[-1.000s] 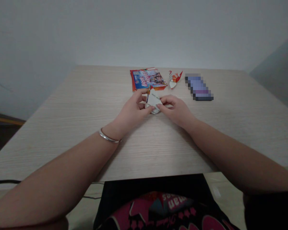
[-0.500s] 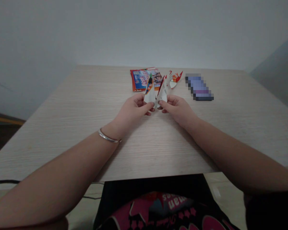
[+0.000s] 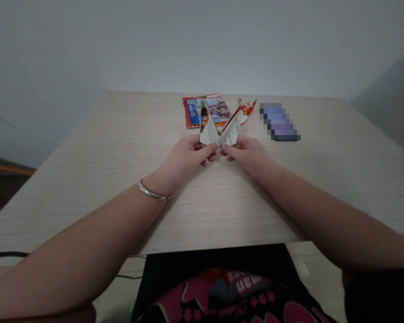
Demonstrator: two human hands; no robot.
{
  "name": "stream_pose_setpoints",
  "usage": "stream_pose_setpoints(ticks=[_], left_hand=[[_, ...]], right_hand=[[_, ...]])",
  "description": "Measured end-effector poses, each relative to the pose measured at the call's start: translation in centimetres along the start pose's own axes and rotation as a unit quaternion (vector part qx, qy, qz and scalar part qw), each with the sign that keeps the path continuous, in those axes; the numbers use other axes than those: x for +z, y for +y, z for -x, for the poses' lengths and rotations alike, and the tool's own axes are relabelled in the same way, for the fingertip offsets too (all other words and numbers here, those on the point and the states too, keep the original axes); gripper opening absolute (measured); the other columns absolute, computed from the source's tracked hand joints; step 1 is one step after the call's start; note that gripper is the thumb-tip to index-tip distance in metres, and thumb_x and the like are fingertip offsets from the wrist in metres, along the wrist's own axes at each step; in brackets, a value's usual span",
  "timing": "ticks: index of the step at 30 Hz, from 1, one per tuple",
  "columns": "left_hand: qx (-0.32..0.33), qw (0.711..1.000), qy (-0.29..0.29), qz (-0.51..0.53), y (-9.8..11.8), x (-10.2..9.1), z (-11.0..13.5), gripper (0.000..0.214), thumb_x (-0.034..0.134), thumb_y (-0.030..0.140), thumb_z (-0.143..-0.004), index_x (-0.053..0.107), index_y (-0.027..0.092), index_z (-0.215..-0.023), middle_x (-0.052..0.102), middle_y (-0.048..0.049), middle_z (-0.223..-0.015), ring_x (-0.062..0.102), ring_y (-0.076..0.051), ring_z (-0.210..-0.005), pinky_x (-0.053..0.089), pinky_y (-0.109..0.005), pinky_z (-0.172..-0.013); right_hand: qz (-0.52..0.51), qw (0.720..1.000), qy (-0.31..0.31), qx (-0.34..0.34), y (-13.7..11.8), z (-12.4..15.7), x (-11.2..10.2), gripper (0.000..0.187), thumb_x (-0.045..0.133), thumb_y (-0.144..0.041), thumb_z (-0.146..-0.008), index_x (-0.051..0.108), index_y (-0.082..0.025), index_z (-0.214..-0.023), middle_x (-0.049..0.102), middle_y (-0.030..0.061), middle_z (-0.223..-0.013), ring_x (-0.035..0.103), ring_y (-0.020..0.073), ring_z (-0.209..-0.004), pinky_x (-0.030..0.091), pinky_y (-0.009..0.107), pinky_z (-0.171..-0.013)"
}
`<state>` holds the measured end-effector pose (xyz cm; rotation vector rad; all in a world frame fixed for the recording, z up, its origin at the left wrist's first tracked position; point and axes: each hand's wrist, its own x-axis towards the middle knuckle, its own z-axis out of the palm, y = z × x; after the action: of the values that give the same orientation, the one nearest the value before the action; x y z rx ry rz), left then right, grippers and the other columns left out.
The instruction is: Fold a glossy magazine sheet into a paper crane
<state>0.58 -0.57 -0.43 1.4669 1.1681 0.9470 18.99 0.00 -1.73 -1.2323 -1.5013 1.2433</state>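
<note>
Between my hands, above the table, is a folded paper piece [image 3: 211, 133], white with coloured print, its two points spread in a V. My left hand [image 3: 193, 150] pinches its left side, thumb in front and fingers behind. The right side is pinched the same way by my right hand [image 3: 244, 150]. Both thumbs meet near the bottom middle of the paper. Part of each hand's fingers is hidden behind it. Just beyond lie colourful printed packets [image 3: 218, 107], partly covered by the paper.
A red, orange and white folded paper [image 3: 248, 110] lies behind my right hand. Farther right rests a phone-like device [image 3: 280, 122], blurred out. The pale wooden table [image 3: 121, 134] meets a grey wall at the back.
The paper's two points have spread farther apart, widening the V between them. My hands have shifted slightly outward, still holding the paper.
</note>
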Motion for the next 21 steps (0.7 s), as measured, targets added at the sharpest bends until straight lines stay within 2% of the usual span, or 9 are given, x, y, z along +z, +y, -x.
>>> stream_pose_setpoints(ticks=[9, 17, 21], left_hand=[[0.012, 0.997, -0.012, -0.074, -0.47, 0.01, 0.13, 0.017, 0.067, 0.03, -0.091, 0.065, 0.017, -0.08, 0.065, -0.0001, -0.064, 0.054, -0.011, -0.051, 0.042, -0.023, -0.049], [0.092, 0.984, -0.033, -0.148, 0.43, 0.17, 0.52, 0.015, 0.063, 0.019, -0.089, 0.059, 0.019, -0.074, 0.057, 0.0038, -0.06, 0.052, -0.011, -0.057, 0.04, -0.023, -0.055], [0.072, 0.987, -0.033, -0.137, 0.33, 0.19, 0.54, 0.017, 0.062, 0.019, -0.09, 0.058, 0.019, -0.074, 0.056, 0.0036, -0.06, 0.05, -0.011, -0.056, 0.038, -0.024, -0.054]], right_hand=[[-0.026, 0.999, -0.003, 0.019, -0.36, -0.13, 0.41, 0.005, 0.073, -0.025, -0.079, 0.071, -0.021, -0.082, 0.076, 0.002, -0.078, 0.066, 0.0144, -0.07, 0.052, 0.026, -0.061], [0.041, 0.998, -0.046, -0.013, -0.37, -0.21, 0.19, 0.011, 0.069, -0.023, -0.08, 0.067, -0.021, -0.07, 0.066, -0.0023, -0.064, 0.053, 0.0113, -0.057, 0.044, 0.026, -0.057], [0.025, 0.997, -0.069, 0.004, -0.67, -0.24, 0.15, 0.013, 0.067, -0.023, -0.082, 0.068, -0.021, -0.069, 0.069, -0.0012, -0.067, 0.055, 0.0121, -0.06, 0.046, 0.026, -0.06]])
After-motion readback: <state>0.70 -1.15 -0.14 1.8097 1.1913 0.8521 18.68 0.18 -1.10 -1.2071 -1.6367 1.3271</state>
